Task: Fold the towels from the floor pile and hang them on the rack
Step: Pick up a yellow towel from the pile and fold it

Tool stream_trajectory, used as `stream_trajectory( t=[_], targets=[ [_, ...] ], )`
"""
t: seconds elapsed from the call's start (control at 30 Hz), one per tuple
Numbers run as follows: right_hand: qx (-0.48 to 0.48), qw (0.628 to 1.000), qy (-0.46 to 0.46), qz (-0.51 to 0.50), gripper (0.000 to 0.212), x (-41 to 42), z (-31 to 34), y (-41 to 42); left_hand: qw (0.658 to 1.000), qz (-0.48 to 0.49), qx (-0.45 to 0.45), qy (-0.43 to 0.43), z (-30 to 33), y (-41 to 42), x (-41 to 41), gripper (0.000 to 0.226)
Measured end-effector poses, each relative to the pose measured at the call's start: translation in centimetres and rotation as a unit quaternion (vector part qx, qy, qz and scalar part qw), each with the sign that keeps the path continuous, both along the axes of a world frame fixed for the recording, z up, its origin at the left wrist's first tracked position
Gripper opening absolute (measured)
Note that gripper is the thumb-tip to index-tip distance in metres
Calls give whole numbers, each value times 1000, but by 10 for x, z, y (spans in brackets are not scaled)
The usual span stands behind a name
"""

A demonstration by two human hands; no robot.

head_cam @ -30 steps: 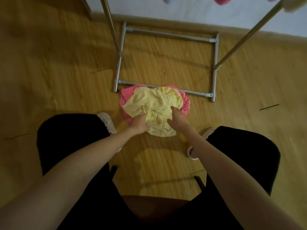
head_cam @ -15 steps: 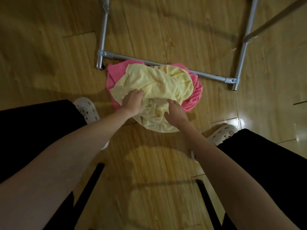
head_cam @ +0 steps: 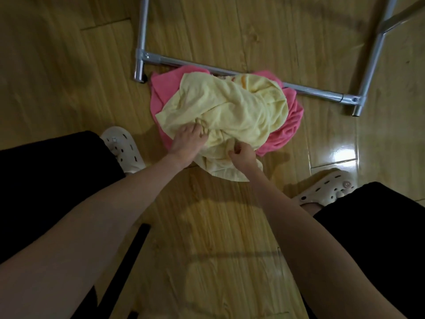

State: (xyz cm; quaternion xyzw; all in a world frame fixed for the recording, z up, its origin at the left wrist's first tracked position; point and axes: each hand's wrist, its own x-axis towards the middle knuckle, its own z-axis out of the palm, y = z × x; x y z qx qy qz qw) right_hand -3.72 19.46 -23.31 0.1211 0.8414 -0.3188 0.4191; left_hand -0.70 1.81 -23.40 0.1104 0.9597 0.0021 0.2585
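Yellow towel point(head_cam: 230, 111) atop pink towel point(head_cam: 292, 125) | L hand point(head_cam: 187, 143) + R hand point(head_cam: 242, 155) both pinching bunched cloth | tip: find corners b4 lifting, leave pink on floor

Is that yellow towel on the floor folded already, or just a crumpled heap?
Crumpled, not folded. The yellow towel lies bunched in irregular wrinkles over the pink towel, with no straight folded edges, while both hands grip its near side.

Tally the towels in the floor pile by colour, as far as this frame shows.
Yellow towel: 1, on top, with both hands on it
Pink towel: at least 1; whether the pink on both sides is one towel cannot be told
Total: 2 visible, maybe more underneath
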Motion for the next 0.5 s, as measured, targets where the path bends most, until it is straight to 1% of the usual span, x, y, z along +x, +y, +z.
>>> stream_trajectory(
  t=[0.03,0.1,0.17,0.23,0.27,0.33,0.43,0.5],
  targets=[
    [-21,999,-7,-29,17,-2,5,-2,999,12,33,-6,1,-3,-3,30],
    [-79,988,-23,-131,13,-8,20,-6,991,63,120,-11,5,-8,-8,23],
    [-118,963,-37,-239,17,-13,35,-6,964,165,207,18,15,-10,-9,15],
    [-130,945,-33,-299,22,-15,47,-3,924,285,247,53,28,-8,-7,8],
    [-132,939,-27,-316,19,-15,55,0,905,334,254,69,36,-7,-7,7],
    [-131,933,-11,-335,11,-12,71,4,870,403,268,94,52,-4,-4,11],
    [-139,929,9,-344,11,-3,99,8,819,466,317,108,81,6,4,13],
    [-146,925,18,-349,15,4,121,11,788,496,344,119,102,15,10,7]
  ],
)
